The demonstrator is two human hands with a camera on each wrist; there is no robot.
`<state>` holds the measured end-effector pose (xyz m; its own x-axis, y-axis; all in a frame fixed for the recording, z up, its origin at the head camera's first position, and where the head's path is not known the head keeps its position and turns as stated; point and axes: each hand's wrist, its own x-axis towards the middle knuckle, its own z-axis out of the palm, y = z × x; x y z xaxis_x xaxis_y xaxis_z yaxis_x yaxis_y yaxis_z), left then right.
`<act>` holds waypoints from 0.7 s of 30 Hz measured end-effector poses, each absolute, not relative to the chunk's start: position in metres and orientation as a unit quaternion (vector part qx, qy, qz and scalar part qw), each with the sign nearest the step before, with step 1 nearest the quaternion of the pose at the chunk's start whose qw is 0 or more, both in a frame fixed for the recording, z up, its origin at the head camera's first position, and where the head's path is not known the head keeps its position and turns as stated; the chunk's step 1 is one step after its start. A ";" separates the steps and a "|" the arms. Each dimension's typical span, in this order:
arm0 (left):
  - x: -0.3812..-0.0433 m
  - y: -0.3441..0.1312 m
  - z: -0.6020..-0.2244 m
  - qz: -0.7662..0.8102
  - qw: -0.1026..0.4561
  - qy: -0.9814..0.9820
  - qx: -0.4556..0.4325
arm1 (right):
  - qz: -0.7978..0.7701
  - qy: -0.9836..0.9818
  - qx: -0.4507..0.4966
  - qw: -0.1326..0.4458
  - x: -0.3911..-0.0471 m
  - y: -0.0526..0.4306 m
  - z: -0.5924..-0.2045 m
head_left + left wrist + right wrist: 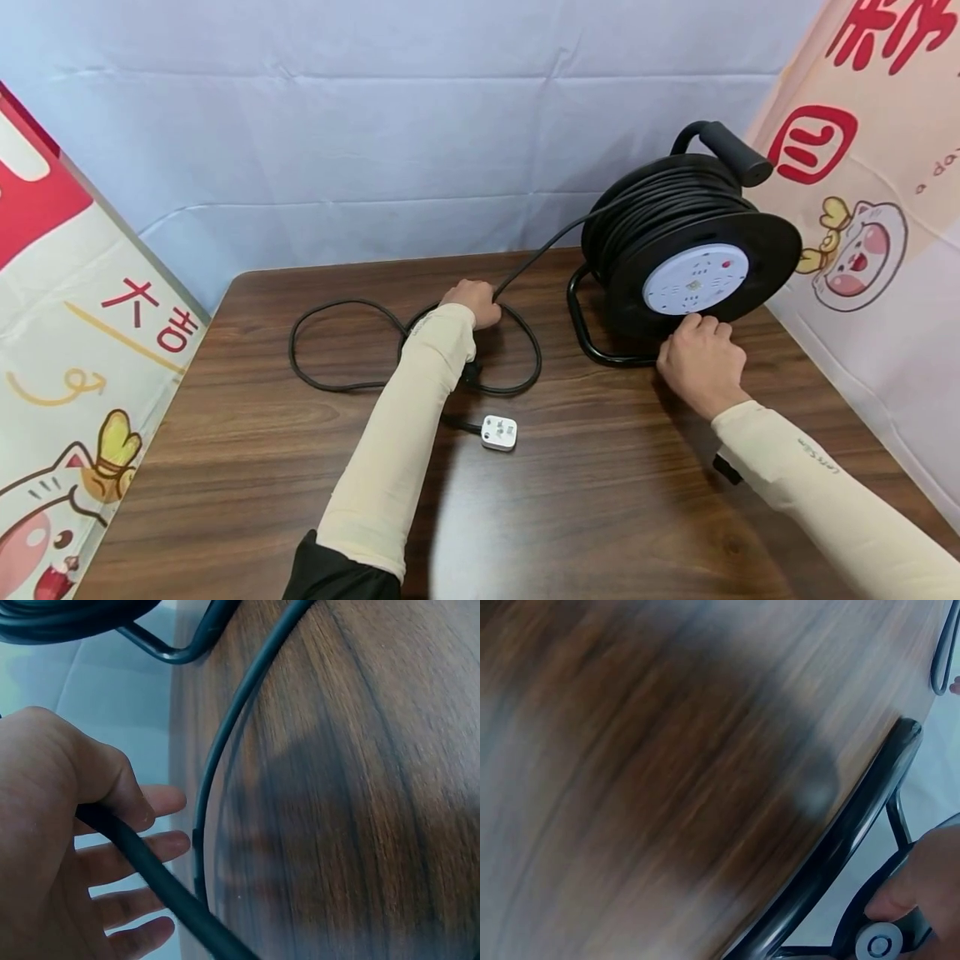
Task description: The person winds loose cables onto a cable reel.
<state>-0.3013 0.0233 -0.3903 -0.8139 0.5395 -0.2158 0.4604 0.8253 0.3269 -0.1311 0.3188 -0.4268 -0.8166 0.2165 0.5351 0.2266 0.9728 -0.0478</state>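
Note:
A black cable reel point(693, 242) stands at the table's back right, wound with black cable and fitted with a white socket face point(696, 279). My left hand point(474, 302) pinches the loose black cable point(161, 881) between thumb and forefinger, its other fingers spread beside it. That cable runs up to the reel. At the reel's lower front edge, my right hand point(702, 358) grips a round grey knob point(879, 943), with the thumb point(892, 900) against it; most of its fingers are hidden in the right wrist view. A white plug point(498, 432) lies nearer me.
Loops of cable point(330, 387) lie on the brown wooden table point(225, 467), partly under my left forearm. The reel's black tube stand point(600, 357) rests on the tabletop. Pale cloth point(360, 142) hangs behind, and printed banners stand at both sides.

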 end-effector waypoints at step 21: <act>-0.306 0.028 -0.395 0.116 0.147 0.944 0.272 | 0.027 -0.973 -0.152 0.171 -0.135 0.302 -0.417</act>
